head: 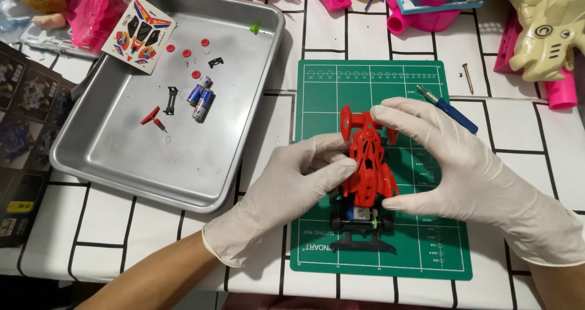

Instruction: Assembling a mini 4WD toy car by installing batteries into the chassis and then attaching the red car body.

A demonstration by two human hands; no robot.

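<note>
A small toy race car sits on a green cutting mat; its red body shell rests on a black chassis with a small motor showing at the near end. My left hand, in a white glove, grips the shell's left side. My right hand, also gloved, holds the shell from the right, with fingers at its far wing and thumb at its near edge.
A metal tray at left holds two blue batteries, small red and black parts, and a sticker sheet on its rim. A blue-handled tool and a screw lie by the mat. Plastic toys crowd the far edge.
</note>
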